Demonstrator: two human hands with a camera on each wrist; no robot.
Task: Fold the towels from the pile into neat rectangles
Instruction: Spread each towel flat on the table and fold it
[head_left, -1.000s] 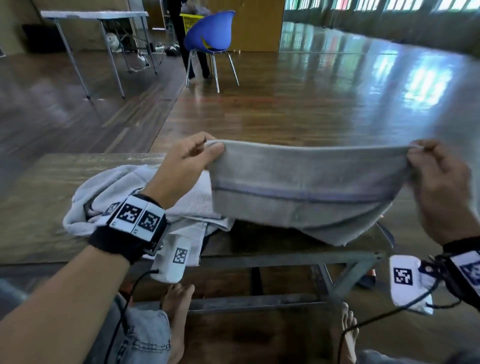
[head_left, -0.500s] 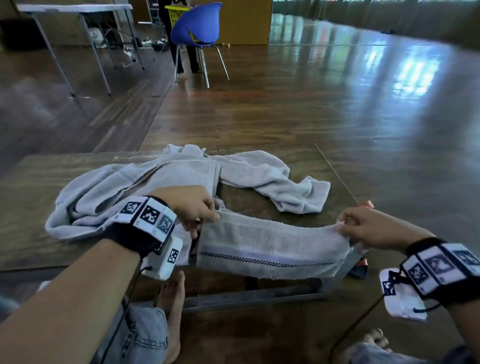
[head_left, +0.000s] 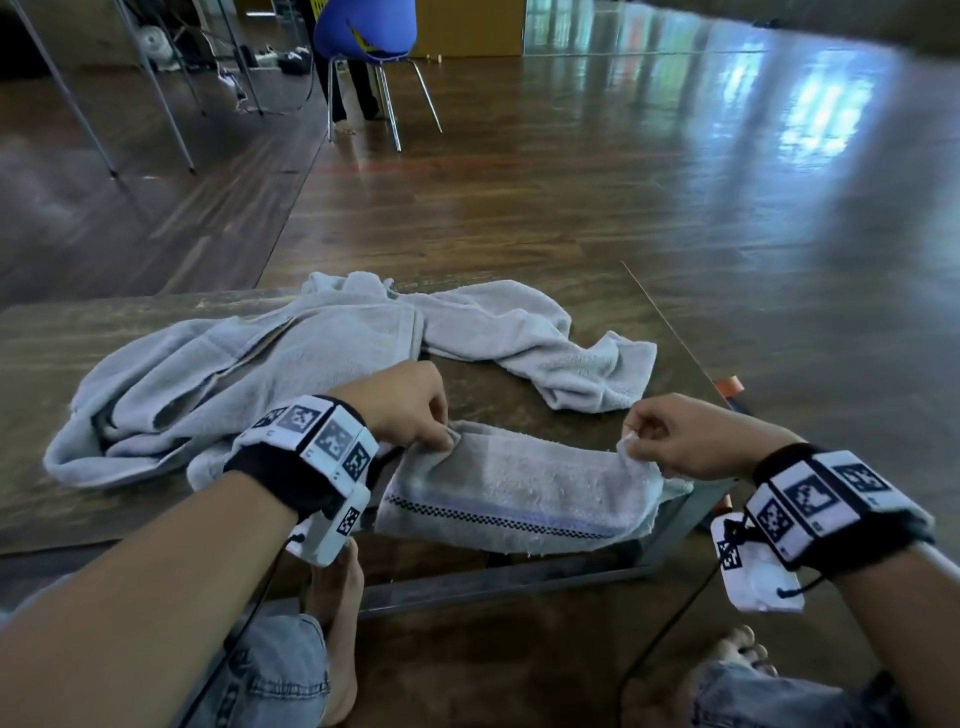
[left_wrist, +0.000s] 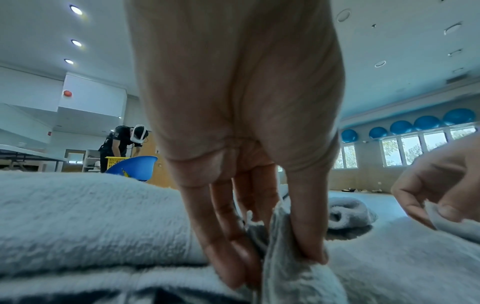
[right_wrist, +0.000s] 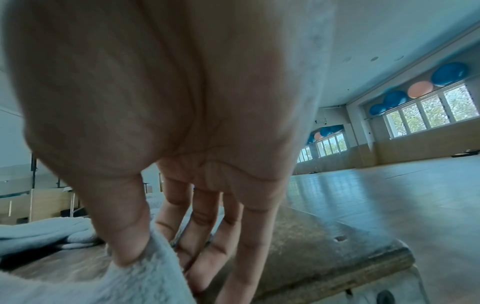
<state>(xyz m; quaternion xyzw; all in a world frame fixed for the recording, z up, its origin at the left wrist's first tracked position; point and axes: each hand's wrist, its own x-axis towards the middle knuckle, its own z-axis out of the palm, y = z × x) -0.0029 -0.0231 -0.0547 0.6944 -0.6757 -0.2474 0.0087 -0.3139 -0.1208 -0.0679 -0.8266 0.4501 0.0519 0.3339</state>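
Note:
A grey towel with a checked stripe (head_left: 519, 493) lies folded along the near edge of the low wooden table (head_left: 78, 509), its front hanging over the edge. My left hand (head_left: 415, 410) pinches its left top corner (left_wrist: 280, 242) between thumb and fingers. My right hand (head_left: 675, 436) pinches the right top corner (right_wrist: 145, 267), lifted slightly off the table. Behind them sprawls the pile of pale towels (head_left: 249, 374), crumpled, reaching to the right (head_left: 571, 364).
The table's metal frame (head_left: 519, 577) and my bare feet (head_left: 337, 597) sit below the near edge. A blue chair (head_left: 369, 31) and another person's legs stand far back on the wooden floor. An orange object (head_left: 727, 385) lies by the table's right edge.
Both hands have brought the stretched towel down from mid-air onto the table's near edge and moved closer together. The right hand now lifts its corner a little.

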